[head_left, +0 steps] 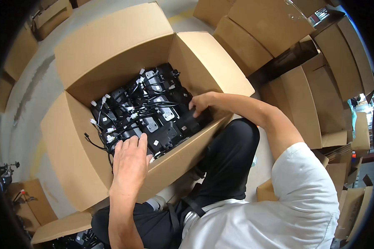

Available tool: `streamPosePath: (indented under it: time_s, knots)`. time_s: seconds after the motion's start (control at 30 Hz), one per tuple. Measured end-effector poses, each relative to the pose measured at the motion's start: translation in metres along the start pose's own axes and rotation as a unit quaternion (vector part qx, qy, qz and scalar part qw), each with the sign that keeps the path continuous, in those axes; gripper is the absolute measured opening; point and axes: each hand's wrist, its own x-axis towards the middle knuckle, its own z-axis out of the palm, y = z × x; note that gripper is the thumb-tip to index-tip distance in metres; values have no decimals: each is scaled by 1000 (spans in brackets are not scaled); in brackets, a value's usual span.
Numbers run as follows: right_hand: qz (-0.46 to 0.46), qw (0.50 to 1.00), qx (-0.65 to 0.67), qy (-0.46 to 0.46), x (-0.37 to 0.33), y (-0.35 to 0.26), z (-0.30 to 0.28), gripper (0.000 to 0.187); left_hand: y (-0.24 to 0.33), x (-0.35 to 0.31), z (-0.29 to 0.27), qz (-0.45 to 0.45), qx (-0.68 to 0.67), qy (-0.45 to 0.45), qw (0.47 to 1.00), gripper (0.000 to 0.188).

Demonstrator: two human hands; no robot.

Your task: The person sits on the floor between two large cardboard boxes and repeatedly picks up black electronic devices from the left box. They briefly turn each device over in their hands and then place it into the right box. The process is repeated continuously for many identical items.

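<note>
So, left flap (66,153): folded outward from the big cardboard box (178,166).
Left hand (131,159): fingers straight and gripping nothing, above the box's near wall, by the parts; contact cannot be told.
Cables (163,104): black with white plugs, tangled across the black parts (166,135).
Black parts: packed inside the box, several with pale labels.
Right hand (201,103): fingers bent down at the right-end parts; cannot tell whether it grips one.
Other boxes (295,95): outside, farther right.

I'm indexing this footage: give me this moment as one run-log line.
left hand: over near-left corner of carton | right hand: at black units, grip unclear | contents: black units, cables on top
</note>
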Motion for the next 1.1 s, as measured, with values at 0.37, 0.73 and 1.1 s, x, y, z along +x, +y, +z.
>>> streamPosePath:
  time_s: [0.37,0.73,1.1]
  knots:
    - [-105,919,-380,20,10,-56,8,38,2,-45,-5,-17,30,3,999,48]
    - [-583,684,-332,287,56,-347,32,35,13,-71,7,-21,28,-2,999,47]
    - [-352,816,-384,251,149,-341,39,81,28,-68,9,-82,27,132,987,19]
